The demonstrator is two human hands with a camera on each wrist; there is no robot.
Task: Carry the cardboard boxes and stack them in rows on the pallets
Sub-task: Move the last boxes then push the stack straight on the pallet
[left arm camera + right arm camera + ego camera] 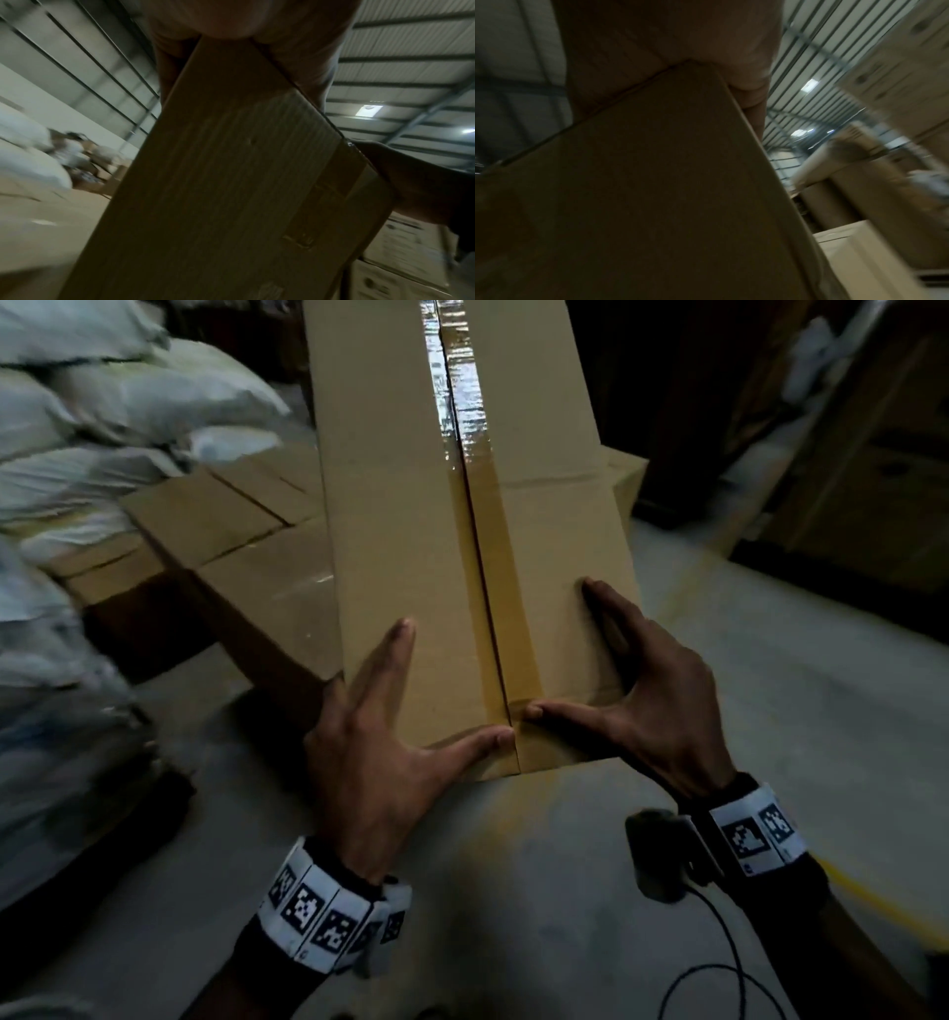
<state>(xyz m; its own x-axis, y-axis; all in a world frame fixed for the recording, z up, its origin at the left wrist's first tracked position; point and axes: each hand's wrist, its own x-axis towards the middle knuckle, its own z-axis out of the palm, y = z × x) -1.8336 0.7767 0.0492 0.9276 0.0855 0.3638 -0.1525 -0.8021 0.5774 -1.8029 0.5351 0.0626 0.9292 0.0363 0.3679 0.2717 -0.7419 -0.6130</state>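
Here the long cardboard box [462,531] is held up off the floor, running from the near end at 6 o'clock away toward 12, its taped seam facing up. The left hand [380,762] clasps the near left corner, thumb along the near edge and one finger stretched up the top face; the other fingers are hidden, probably under the side. The right hand [647,706] mirrors it on the near right corner, thumb pointing in at the seam. So both hands carry the box from one end only.

That is the risk, I judge: most of its length hangs beyond the grip, so the far end could sag or swing and slip from the hands. At 9 to 10 o'clock lie stacked boxes [226,526], low and flat, with white sacks [102,428] behind them; a swinging far end could strike either. A cable [729,963] trails near 5 o'clock and might snag.
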